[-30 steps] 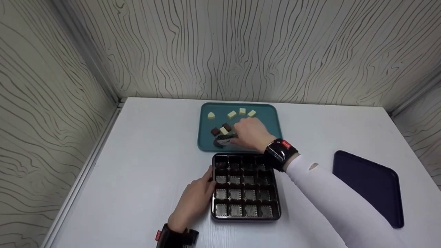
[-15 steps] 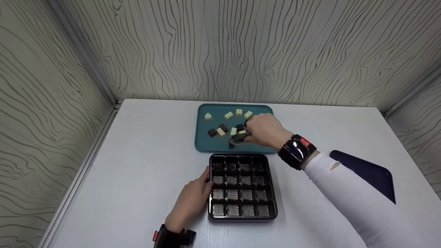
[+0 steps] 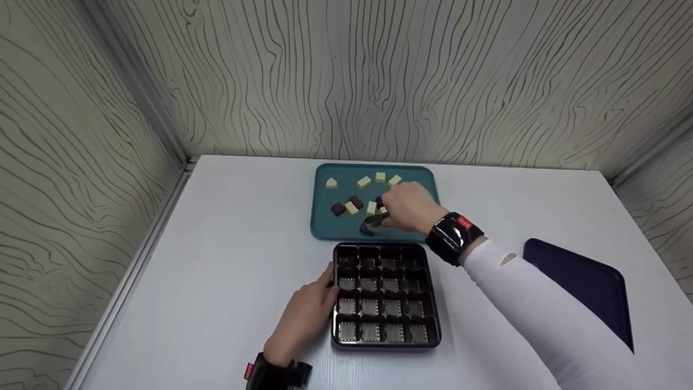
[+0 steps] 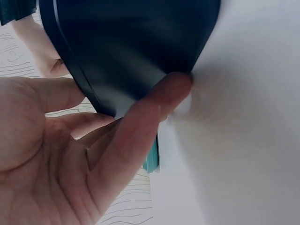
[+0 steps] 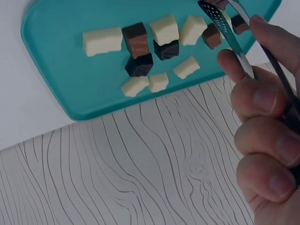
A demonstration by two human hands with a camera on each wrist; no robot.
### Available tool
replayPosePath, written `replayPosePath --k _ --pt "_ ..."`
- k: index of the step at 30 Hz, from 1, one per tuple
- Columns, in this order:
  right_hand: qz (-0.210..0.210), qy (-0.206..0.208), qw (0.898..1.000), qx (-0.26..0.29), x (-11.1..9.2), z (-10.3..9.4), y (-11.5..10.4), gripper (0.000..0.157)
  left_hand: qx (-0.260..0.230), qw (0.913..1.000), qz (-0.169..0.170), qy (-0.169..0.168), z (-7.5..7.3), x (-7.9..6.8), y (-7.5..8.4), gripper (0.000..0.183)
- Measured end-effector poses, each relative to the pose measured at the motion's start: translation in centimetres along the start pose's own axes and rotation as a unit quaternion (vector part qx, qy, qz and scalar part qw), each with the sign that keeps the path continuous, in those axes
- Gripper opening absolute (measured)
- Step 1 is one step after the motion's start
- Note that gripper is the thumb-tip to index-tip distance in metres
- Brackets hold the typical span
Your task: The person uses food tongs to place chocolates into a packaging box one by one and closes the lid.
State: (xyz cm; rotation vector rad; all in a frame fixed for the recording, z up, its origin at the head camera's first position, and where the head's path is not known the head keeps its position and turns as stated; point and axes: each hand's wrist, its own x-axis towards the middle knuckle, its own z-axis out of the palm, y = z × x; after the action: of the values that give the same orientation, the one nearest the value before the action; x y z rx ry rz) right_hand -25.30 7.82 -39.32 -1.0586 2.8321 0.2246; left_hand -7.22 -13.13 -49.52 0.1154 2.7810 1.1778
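Observation:
My right hand (image 3: 409, 206) is over the teal tray (image 3: 323, 227), its fingers curled round small tongs (image 5: 225, 35) with perforated tips. A brown chocolate (image 5: 219, 3) shows between those tips in the right wrist view, partly cut off by the frame's top edge. White chocolates (image 5: 102, 41) and dark chocolates (image 5: 139, 65) lie on the tray around and beyond the tongs. My left hand (image 3: 306, 309) holds the left side of a dark divided box (image 3: 386, 346), thumb at the rim and fingers along the outer wall. The box has rows of square compartments.
A dark navy lid or tray (image 3: 579, 292) lies on the white table (image 3: 227, 260) at the right, partly behind my right sleeve. Patterned wall panels (image 3: 346, 81) stand at the table's back and sides. The divided box sits just in front of the teal tray.
My right hand has moved right over the tray with the tongs, uncovering a white chocolate. My left hand and the box have stayed put.

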Motion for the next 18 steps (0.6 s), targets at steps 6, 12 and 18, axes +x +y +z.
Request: replayPosePath --k 6,12,18 --pt "0.009 0.001 1.0 0.012 -0.2 0.6 0.3 0.063 0.002 1.0 0.002 0.003 0.1 0.0 -0.1 0.057" --pt "0.008 0.015 0.999 0.028 -0.6 1.1 0.6 0.064 0.003 1.0 0.006 0.006 0.1 0.0 -0.1 0.057" --pt "-0.005 0.038 0.999 0.031 -1.1 1.0 1.0 0.068 0.006 0.9999 0.007 0.014 0.2 0.0 0.0 0.055"
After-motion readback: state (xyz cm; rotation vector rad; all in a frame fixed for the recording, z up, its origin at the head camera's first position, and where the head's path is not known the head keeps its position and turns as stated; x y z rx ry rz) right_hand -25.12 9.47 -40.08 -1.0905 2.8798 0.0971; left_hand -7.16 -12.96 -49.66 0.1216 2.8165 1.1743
